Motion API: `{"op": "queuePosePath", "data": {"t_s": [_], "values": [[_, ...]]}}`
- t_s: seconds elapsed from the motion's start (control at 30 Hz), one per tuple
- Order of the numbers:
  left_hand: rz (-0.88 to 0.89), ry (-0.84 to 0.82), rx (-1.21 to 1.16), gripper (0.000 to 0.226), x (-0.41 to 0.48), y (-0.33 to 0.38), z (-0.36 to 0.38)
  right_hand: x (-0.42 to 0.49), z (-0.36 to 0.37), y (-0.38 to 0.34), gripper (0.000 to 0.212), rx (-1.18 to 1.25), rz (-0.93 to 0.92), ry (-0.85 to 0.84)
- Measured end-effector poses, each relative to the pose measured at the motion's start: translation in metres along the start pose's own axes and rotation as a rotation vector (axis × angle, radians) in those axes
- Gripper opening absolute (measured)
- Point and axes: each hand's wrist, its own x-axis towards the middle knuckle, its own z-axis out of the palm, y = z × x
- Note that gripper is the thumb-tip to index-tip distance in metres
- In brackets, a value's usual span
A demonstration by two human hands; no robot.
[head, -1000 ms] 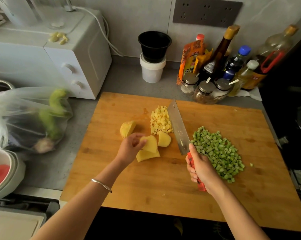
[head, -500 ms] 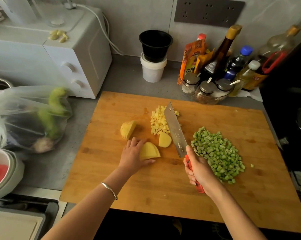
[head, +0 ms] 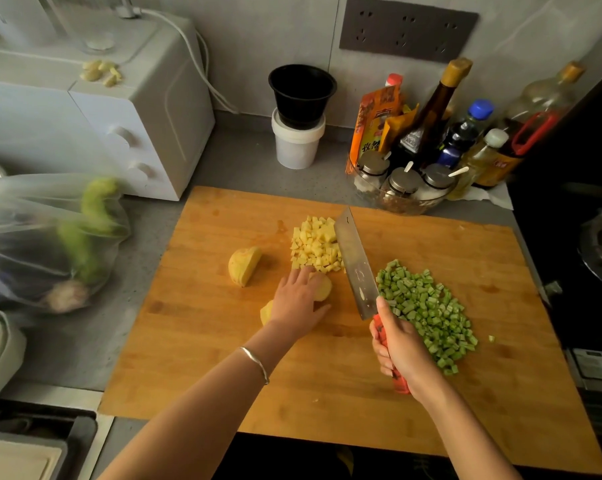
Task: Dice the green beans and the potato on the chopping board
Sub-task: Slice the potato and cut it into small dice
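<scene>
The left hand (head: 297,299) is lying palm-down near the middle of the rectangular wooden chopping board (head: 327,393). Its straight fingers are held close together and are pressing on a pale yellow peeled potato chunk (head: 323,287). The right hand (head: 401,348) is curling its fingers round the red handle of a steel cleaver (head: 356,268), whose blade is pointing to 11 o'clock. Small yellow potato cubes (head: 315,249) are sitting at the left hand's 12 o'clock, and the heap of diced green beans (head: 427,310) at its 3 o'clock.

Home kitchen: microwave (head: 95,109), condiment bottles (head: 431,119), chopping board (head: 327,393).
</scene>
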Motion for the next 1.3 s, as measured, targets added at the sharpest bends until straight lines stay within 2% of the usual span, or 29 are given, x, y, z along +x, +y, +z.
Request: {"op": "queuePosePath", "data": {"t_s": [0.17,0.23,0.33,0.43,0.47,0.5,0.6,0.67,0.73,0.77,0.87,0.9,0.97,1.03,1.07,1.13,1.2,1.3], "values": [[0.023,-0.033,0.081,0.038,0.016,0.012,0.008,0.0,-0.008,0.001,0.056,0.004,0.002,0.016],[0.051,0.008,0.038,0.035,0.017,0.009,0.001,0.0,-0.009,0.002,0.056,0.003,0.0,0.013],[0.031,0.165,-0.327,0.034,0.001,0.0,-0.017,0.0,-0.009,0.002,0.056,-0.004,-0.01,0.006],[-0.214,0.202,-0.817,0.026,-0.024,-0.013,-0.025,0.002,-0.005,0.001,0.055,-0.003,-0.016,-0.006],[-0.292,0.191,-0.912,0.024,-0.031,-0.019,-0.024,0.002,-0.002,0.001,0.055,-0.005,-0.013,-0.011],[-0.338,0.174,-0.917,0.025,-0.036,-0.027,-0.021,0.003,0.001,0.001,0.054,-0.005,-0.01,-0.019],[-0.373,0.137,-0.654,0.031,-0.044,-0.046,-0.008,0.002,0.011,0.004,0.054,-0.018,-0.006,-0.037],[-0.376,0.139,-0.643,0.052,-0.044,-0.052,-0.004,0.001,0.017,0.006,0.054,-0.023,0.01,-0.055],[-0.272,0.054,-0.745,0.069,-0.039,-0.057,-0.007,-0.001,0.021,0.011,0.055,-0.029,0.032,-0.064],[-0.173,-0.033,-0.708,0.073,-0.036,-0.058,-0.01,-0.002,0.022,0.013,0.055,-0.032,0.038,-0.065],[0.058,-0.244,-0.329,0.086,-0.025,-0.059,-0.023,-0.006,0.022,0.017,0.055,-0.035,0.059,-0.07],[0.099,-0.214,-0.225,0.085,-0.022,-0.058,-0.028,-0.007,0.022,0.018,0.055,-0.03,0.067,-0.067],[0.133,0.063,-0.102,0.074,-0.016,-0.061,-0.032,-0.009,0.021,0.019,0.054,-0.015,0.082,-0.055],[-0.025,0.284,-0.088,0.072,-0.01,-0.07,-0.034,-0.009,0.019,0.018,0.054,-0.014,0.069,-0.047],[-0.143,0.306,-0.139,0.075,-0.007,-0.078,-0.033,-0.009,0.019,0.017,0.055,-0.017,0.057,-0.045],[-0.302,0.244,-0.298,0.074,-0.005,-0.089,-0.027,-0.009,0.019,0.017,0.056,-0.018,0.045,-0.043],[-0.279,0.188,-0.416,0.065,-0.006,-0.095,-0.018,-0.008,0.02,0.015,0.056,-0.018,0.038,-0.047],[-0.226,0.217,-0.465,0.061,0.003,-0.102,-0.014,-0.007,0.023,0.014,0.056,-0.022,0.032,-0.05]]}}
